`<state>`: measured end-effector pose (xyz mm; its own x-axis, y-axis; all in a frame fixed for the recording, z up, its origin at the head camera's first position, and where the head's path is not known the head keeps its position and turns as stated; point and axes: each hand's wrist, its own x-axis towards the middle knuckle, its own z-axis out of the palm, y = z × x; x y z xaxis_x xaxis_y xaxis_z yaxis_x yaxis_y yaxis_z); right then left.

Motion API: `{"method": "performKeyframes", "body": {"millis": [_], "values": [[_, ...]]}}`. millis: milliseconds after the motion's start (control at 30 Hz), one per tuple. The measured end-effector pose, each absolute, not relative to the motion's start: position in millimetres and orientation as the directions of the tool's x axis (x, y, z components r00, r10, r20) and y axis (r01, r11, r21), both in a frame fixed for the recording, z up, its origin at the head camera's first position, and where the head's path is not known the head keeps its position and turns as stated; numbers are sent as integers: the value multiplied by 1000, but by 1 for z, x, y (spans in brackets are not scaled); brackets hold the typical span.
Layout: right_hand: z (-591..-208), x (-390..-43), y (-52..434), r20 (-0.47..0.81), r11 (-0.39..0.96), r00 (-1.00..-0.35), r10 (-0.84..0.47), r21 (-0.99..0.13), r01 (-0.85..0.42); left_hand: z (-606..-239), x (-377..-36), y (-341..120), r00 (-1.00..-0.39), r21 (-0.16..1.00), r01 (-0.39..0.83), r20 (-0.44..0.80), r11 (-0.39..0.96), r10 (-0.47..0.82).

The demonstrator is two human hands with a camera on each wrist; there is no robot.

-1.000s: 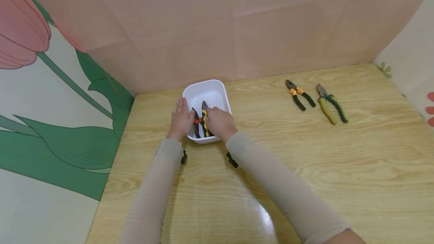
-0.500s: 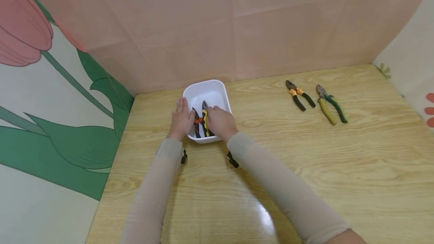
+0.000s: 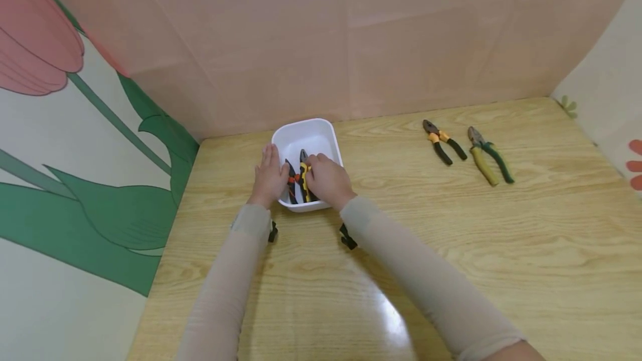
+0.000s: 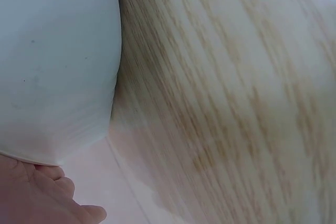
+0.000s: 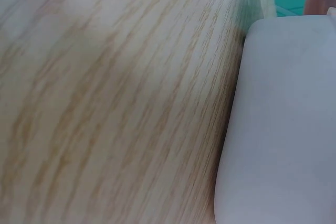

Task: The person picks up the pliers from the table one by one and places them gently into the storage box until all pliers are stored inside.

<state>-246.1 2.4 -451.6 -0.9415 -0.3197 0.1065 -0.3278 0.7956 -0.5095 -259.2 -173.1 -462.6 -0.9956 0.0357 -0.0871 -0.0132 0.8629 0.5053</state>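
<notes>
Fingers of the right hand [image 3: 327,180] curl down over the yellow-and-black pliers [image 3: 304,174] in the white tub [image 3: 307,133]; whether they truly grip the handles I cannot tell, since the hand hides them. Straight fingers of the left hand [image 3: 269,176] lie against the tub's nine o'clock wall.

Largest is the wooden table [image 3: 451,249], bare grain stretching wide toward six and four o'clock. Next, the tub: a rounded white plastic rectangle near the table's eleven o'clock corner, close to the pink wall [image 3: 351,32]. Inside lie the yellow-and-black pliers and, just beside them at nine o'clock, red-and-black pliers [image 3: 291,183], noses toward twelve.

At two o'clock, well apart, orange-and-black pliers [image 3: 442,141] and green-and-yellow pliers [image 3: 487,154] lie side by side on the table.

Only the head view shows the tools. Both wrist views catch just the tub's smooth outer wall against the grain.
</notes>
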Motion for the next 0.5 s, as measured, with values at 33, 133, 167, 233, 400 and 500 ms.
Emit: {"method": "performKeyframes", "body": {"millis": [33,133,167,233,400,500], "values": [[-451,-246,3,114,790,-941,-319,-516,-330,-463,-260,-173,-996,503,-10,-83,864,37],[-452,-244,5,150,771,-937,-315,-536,-344,-464,-260,-174,-997,503,1,-69,864,41],[-452,-244,5,163,764,-936,-311,-544,-348,-464,-260,-174,-997,504,3,-66,864,43],[-452,-242,7,187,750,-933,-307,-557,-358,-463,-260,-174,-997,502,8,-64,865,46],[-452,-240,8,235,731,-926,-297,-568,-378,-463,-259,-174,-996,503,0,-81,864,47],[-453,-239,8,254,725,-920,-298,-566,-391,-462,-259,-174,-995,505,-13,-93,863,40]]}}
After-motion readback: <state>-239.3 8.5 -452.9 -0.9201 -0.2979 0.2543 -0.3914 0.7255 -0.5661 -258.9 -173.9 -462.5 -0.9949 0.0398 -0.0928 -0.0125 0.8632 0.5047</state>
